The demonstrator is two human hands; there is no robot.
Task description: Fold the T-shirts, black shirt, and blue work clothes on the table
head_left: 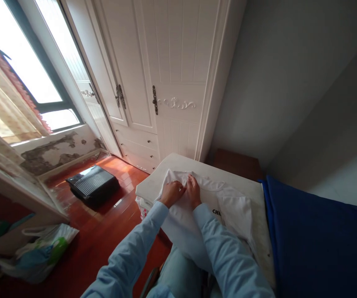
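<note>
A white T-shirt [183,225] lies spread over a pale tabletop [162,171], with its near part hanging over the edge towards my lap. Dark printed letters show in part beside my right forearm, and a sleeve-like flap lies out to the right. My left hand [172,193] is on the far left part of the shirt, its fingers curled in on the fabric. Close beside it, my right hand [193,191] has its fingers held together at the cloth. The fingertips of both hands nearly meet, and the exact bit of fabric between them is too small to make out.
A white wardrobe [178,62] stands just beyond the table. Dark blue fabric [318,244] borders the table on the right. On the red wooden floor [104,244] are a black ribbed case [93,182] and a plastic bag [42,252]. A curtained window is at the left.
</note>
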